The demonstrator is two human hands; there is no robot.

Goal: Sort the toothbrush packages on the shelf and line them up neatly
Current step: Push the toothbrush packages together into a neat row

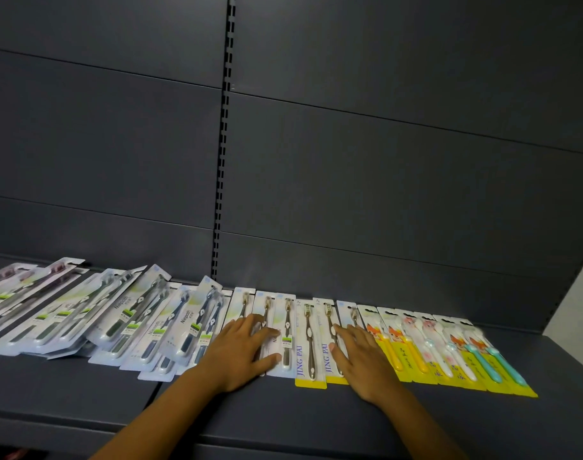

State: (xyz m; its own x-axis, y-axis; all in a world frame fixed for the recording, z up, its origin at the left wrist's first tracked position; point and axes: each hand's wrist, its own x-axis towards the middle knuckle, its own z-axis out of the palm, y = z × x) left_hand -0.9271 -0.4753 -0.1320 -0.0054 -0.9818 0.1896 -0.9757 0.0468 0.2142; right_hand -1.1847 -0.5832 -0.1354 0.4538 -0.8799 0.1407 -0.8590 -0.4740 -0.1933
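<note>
The light is dim and even. Glare glints off the blister packs [134,313] left of my left hand [242,351]; wide-angle bending curves the shelf [283,413] edges.

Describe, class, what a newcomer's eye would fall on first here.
Two hands lie flat on the row of packages mid-shelf: the left hand and the right hand. Bright yellow children's toothbrush packs line up at the right, while white packs overlap untidily at the left.
</note>
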